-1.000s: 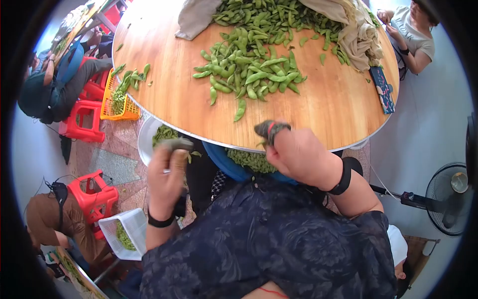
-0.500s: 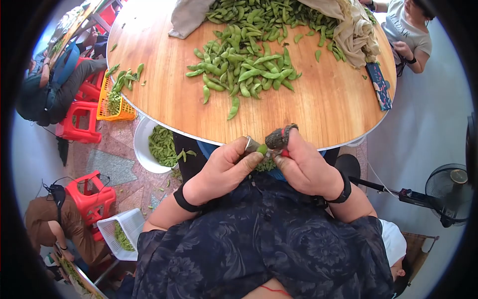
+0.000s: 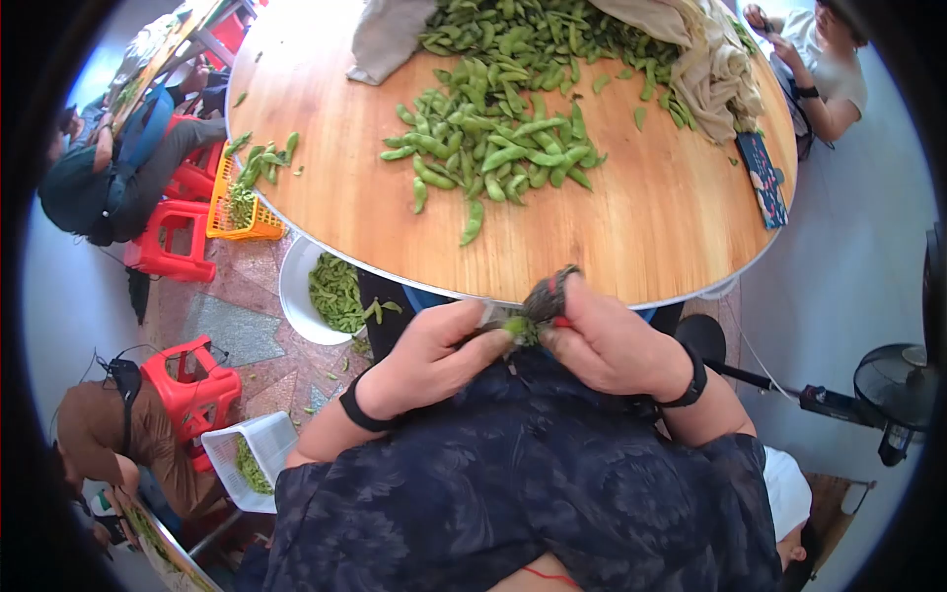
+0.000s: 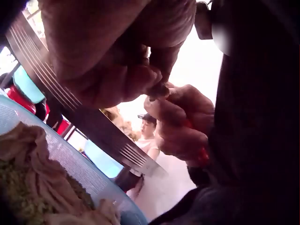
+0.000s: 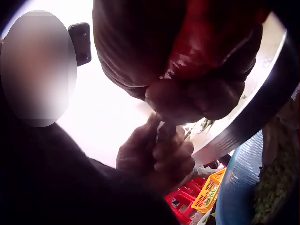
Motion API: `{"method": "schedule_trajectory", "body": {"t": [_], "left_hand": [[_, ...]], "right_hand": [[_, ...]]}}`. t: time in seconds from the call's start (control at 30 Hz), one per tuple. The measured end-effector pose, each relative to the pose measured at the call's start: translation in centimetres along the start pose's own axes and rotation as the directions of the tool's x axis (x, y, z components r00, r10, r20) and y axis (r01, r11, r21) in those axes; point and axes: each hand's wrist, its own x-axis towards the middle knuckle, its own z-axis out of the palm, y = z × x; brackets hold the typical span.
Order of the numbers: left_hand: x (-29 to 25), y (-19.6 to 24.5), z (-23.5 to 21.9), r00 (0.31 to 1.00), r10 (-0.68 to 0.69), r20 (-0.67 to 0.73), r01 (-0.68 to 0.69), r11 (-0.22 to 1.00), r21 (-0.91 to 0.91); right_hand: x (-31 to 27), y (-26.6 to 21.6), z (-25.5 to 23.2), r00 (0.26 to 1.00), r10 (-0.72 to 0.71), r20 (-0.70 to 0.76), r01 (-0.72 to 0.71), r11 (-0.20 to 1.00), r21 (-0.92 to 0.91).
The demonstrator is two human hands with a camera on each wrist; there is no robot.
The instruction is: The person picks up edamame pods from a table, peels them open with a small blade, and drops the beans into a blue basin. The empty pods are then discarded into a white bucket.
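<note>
In the head view, my left hand [image 3: 429,357] and right hand [image 3: 617,343] meet just in front of the round table's near edge. Between their fingertips is a green soybean pod [image 3: 517,326], which my left thumb and fingers grip. The curled right fingers pinch at its other end. A dark cover with a red band [image 3: 546,299] wraps a right finger, and something red and shiny [image 5: 199,40] shows beneath the right hand in its wrist view. Both wrist views show the fingertips close together, largely in shadow.
Green pods [image 3: 503,148] are heaped on the wooden table [image 3: 335,207], near a beige cloth [image 3: 715,84] and patterned box [image 3: 762,180]. Below stand a white bucket of pods [image 3: 296,281] and a blue basin [image 5: 233,190] of beans. A fan [image 3: 893,385] is at right; other people sit around.
My left hand has come from above the white bucket to meet the right hand, bringing a pod between them. Over the last half second, the covered right finger has closed onto the pod.
</note>
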Motion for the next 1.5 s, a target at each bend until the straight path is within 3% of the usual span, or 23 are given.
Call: {"method": "schedule_trajectory", "body": {"t": [0.03, 0.07, 0.1, 0.17, 0.2, 0.27, 0.3, 0.37, 0.43, 0.5, 0.57, 0.63, 0.73, 0.97, 1.07, 1.17, 1.23, 1.3, 1.33, 1.37, 1.43, 1.47, 1.5], "left_hand": [[-1.1, -0.6, -1.2, 1.000, 0.005, -0.015, -0.005, 1.000, 0.012], [-2.5, -1.6, -3.1, 0.982, 0.002, -0.187, 0.040, 0.973, 0.225], [-3.7, -2.4, -4.9, 0.936, 0.034, -0.350, 0.123, 0.901, 0.415], [-5.5, -2.8, -8.1, 0.770, -0.067, -0.635, 0.397, 0.829, 0.394], [-6.2, -3.1, -9.2, 0.771, -0.058, -0.634, 0.394, 0.826, 0.404], [-7.5, -3.6, -10.3, 0.607, 0.316, -0.729, 0.444, 0.626, 0.641], [-7.7, -3.7, -10.2, 0.608, 0.321, -0.727, 0.441, 0.625, 0.644], [-7.6, -3.8, -9.5, 0.671, 0.230, -0.705, 0.199, 0.860, 0.470], [-6.2, -3.4, -7.6, 0.773, 0.117, -0.624, 0.074, 0.960, 0.271], [-4.8, -2.1, -6.0, 0.897, -0.164, -0.410, 0.148, 0.986, -0.071], [-3.2, -1.7, -4.8, 0.929, -0.339, -0.152, 0.294, 0.921, -0.255], [-2.1, -2.6, -4.1, 0.951, -0.309, -0.004, 0.303, 0.937, -0.174], [-1.1, -2.7, -3.7, 0.981, -0.191, 0.033, 0.192, 0.981, -0.039], [-2.0, -2.7, -3.9, 0.953, -0.276, -0.127, 0.240, 0.940, -0.240], [-1.8, -3.2, -4.4, 0.935, -0.343, 0.094, 0.329, 0.735, -0.594], [-1.5, -2.2, -3.7, 0.921, -0.188, 0.342, 0.387, 0.543, -0.745], [-1.0, -1.8, -2.6, 0.914, -0.235, 0.330, 0.405, 0.542, -0.736], [-0.4, -1.6, -1.6, 0.911, -0.277, 0.305, 0.411, 0.556, -0.722], [-0.1, -1.5, -1.1, 0.925, -0.285, 0.251, 0.380, 0.718, -0.583], [0.1, -1.4, -0.7, 0.941, -0.280, 0.192, 0.337, 0.846, -0.413], [0.5, -1.7, 0.4, 0.973, -0.185, 0.140, 0.218, 0.935, -0.279], [0.6, -2.2, 0.9, 0.984, -0.146, 0.102, 0.166, 0.959, -0.232], [0.8, -2.5, 1.2, 0.992, -0.105, 0.068, 0.116, 0.976, -0.182]], "right_hand": [[0.2, -0.2, -0.4, 0.999, 0.029, -0.037, -0.030, 0.999, -0.045], [0.8, -0.2, -0.9, 0.988, -0.074, -0.137, 0.057, 0.991, -0.122], [1.7, -0.2, -1.3, 0.987, -0.089, -0.133, 0.072, 0.990, -0.122], [3.5, -0.4, -1.7, 0.989, -0.031, -0.145, -0.019, 0.944, -0.328], [4.5, -0.6, -1.3, 0.986, -0.110, -0.125, 0.047, 0.902, -0.429], [6.4, -1.1, 0.0, 0.976, -0.185, -0.112, 0.099, 0.844, -0.527], [7.3, -1.2, 0.6, 0.965, -0.250, -0.083, 0.146, 0.771, -0.619], [8.7, -0.8, 1.1, 0.957, -0.288, -0.045, 0.194, 0.745, -0.638], [9.4, -1.1, 1.0, 0.939, -0.343, 0.008, 0.254, 0.679, -0.689], [9.5, -0.8, 0.7, 0.942, -0.334, 0.019, 0.256, 0.682, -0.685], [9.1, -0.5, 0.3, 0.946, -0.322, 0.036, 0.259, 0.684, -0.682], [8.6, -0.3, 0.1, 0.973, -0.229, -0.031, 0.158, 0.757, -0.634], [8.6, -0.7, -0.3, 0.955, -0.295, -0.007, 0.225, 0.744, -0.629], [9.8, -0.2, 0.0, 0.943, -0.330, 0.046, 0.271, 0.680, -0.681], [7.5, -3.1, -0.4, 0.921, -0.357, 0.157, 0.386, 0.775, -0.501], [5.6, -3.3, -0.1, 0.878, -0.420, 0.230, 0.479, 0.776, -0.411], [4.1, -2.9, -0.6, 0.910, -0.335, 0.245, 0.414, 0.780, -0.469], [2.4, -1.7, -0.2, 0.952, -0.295, -0.082, 0.250, 0.903, -0.348], [1.9, -0.7, 0.4, 0.891, -0.355, -0.284, 0.288, 0.924, -0.250], [1.2, -0.6, 0.4, 0.889, -0.358, -0.287, 0.290, 0.923, -0.254], [0.2, -0.8, 0.5, 0.968, 0.113, -0.226, -0.082, 0.986, 0.143], [0.0, -0.7, 0.6, 0.969, 0.223, -0.108, -0.160, 0.895, 0.417], [-0.3, -0.7, 0.7, 0.969, 0.220, -0.116, -0.154, 0.896, 0.417]]}}
